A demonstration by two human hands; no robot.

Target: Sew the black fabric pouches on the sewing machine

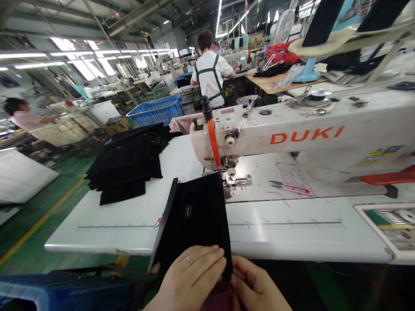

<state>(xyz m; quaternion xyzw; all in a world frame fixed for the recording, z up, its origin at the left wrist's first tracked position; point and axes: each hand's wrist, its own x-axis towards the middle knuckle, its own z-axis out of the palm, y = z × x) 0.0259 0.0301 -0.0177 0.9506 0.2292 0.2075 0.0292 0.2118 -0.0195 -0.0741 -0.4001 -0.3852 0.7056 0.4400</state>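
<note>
My left hand lies over the near end of the black cloth, fingers together; its thumb is hidden, so I can't tell whether it grips. The cloth crosses the table's front edge, its far end by the presser foot. It looks light, soft and not slippery, with a stiffer strip down its left side; the edges seem the best hold. My right hand pinches its near right corner. On the smooth, pale table, left to right: a black pile, the machine, pink snips. Beyond: a person in pink, a blue crate, a person in white, a fan.
</note>
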